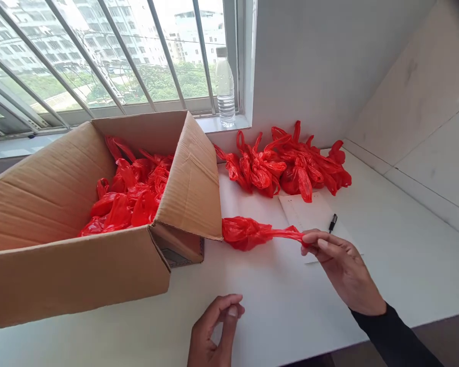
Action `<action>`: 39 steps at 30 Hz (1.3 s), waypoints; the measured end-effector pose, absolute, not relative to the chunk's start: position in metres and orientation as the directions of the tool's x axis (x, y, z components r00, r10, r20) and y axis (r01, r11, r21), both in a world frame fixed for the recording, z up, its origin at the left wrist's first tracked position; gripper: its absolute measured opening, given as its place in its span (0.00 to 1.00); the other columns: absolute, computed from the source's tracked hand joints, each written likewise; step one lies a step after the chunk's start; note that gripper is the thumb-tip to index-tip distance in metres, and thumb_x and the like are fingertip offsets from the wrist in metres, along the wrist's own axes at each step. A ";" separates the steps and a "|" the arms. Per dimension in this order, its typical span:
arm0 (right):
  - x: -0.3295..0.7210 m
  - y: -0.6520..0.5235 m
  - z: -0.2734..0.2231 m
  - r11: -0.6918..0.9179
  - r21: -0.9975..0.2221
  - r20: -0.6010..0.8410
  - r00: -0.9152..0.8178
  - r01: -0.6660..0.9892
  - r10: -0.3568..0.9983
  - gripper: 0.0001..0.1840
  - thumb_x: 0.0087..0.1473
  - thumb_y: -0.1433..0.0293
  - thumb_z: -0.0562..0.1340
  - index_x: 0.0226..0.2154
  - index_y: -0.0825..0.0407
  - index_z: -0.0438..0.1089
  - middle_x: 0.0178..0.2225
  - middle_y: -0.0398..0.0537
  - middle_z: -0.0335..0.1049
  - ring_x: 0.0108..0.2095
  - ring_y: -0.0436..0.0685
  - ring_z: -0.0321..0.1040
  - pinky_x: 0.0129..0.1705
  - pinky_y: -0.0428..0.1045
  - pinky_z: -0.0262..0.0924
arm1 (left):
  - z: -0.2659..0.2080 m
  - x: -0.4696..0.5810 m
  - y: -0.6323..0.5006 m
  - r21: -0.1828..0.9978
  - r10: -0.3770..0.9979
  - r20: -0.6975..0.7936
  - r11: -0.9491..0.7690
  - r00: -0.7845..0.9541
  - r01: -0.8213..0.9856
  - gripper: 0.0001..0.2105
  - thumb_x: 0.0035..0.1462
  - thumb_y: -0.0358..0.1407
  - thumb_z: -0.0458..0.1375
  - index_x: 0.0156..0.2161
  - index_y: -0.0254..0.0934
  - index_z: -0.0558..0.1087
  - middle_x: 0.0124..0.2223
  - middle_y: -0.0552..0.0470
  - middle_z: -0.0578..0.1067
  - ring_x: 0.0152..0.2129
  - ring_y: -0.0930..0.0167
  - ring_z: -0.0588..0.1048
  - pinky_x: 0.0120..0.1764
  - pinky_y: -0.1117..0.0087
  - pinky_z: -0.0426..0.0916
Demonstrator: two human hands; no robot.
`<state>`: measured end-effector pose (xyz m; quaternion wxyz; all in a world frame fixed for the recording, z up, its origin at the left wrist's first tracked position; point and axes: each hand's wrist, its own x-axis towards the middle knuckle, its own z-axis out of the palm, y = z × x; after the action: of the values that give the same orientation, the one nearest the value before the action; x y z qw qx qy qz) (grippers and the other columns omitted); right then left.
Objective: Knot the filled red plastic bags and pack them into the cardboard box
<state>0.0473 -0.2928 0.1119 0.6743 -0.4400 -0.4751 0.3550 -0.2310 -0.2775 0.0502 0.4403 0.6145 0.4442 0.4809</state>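
Observation:
My right hand (342, 262) pinches the twisted, stretched neck of a red plastic bag (247, 233) between thumb and fingers. The bag's bunched body lies to the left, by the lowered flap of a cardboard box (76, 275), and the flap hides its left end. Below the bag, over the white table (275, 311), my left hand (218, 329) is loosely curled. A gap shows between its thumb and forefinger, and nothing is seen in it. Several red plastic bags (126, 196) with knotted tops fill part of the box.
More red plastic bags (290, 163) are heaped against the wall at the back. Paper (302, 209) and a black pen (332, 223) lie near my right hand. On the sill of the barred window stands a water bottle (225, 94).

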 end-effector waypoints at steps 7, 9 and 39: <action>0.058 -0.318 0.117 0.311 -0.917 0.391 0.402 0.251 0.828 0.14 0.64 0.60 0.61 0.50 0.42 0.76 0.49 0.52 0.72 0.47 0.64 0.70 0.48 0.61 0.70 | 0.085 -0.202 -0.250 0.404 0.512 0.714 -0.859 0.478 0.315 0.22 0.62 0.22 0.57 0.58 0.44 0.72 0.54 0.46 0.75 0.54 0.62 0.70 0.56 0.57 0.66; 0.050 -0.317 0.120 0.225 -0.887 0.415 0.480 0.403 0.773 0.20 0.63 0.59 0.62 0.57 0.40 0.69 0.57 0.51 0.68 0.55 0.65 0.67 0.54 0.64 0.66 | 0.087 -0.193 -0.244 0.451 0.557 0.617 -0.829 0.556 0.330 0.15 0.63 0.26 0.57 0.53 0.41 0.74 0.50 0.46 0.78 0.50 0.60 0.71 0.55 0.54 0.66; 0.002 -0.319 0.094 0.320 -0.575 0.497 0.010 0.753 0.868 0.05 0.65 0.71 0.61 0.43 0.44 0.67 0.37 0.43 0.67 0.40 0.57 0.63 0.41 0.54 0.60 | 0.083 -0.200 -0.260 0.491 0.643 0.609 -0.765 0.464 0.416 0.14 0.64 0.30 0.58 0.54 0.45 0.70 0.53 0.52 0.77 0.53 0.64 0.71 0.64 0.54 0.53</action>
<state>0.0015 -0.3190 0.0937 0.4122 -0.5789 -0.7000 0.0695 -0.2005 -0.2601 0.0831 0.1379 0.8445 0.3136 0.4117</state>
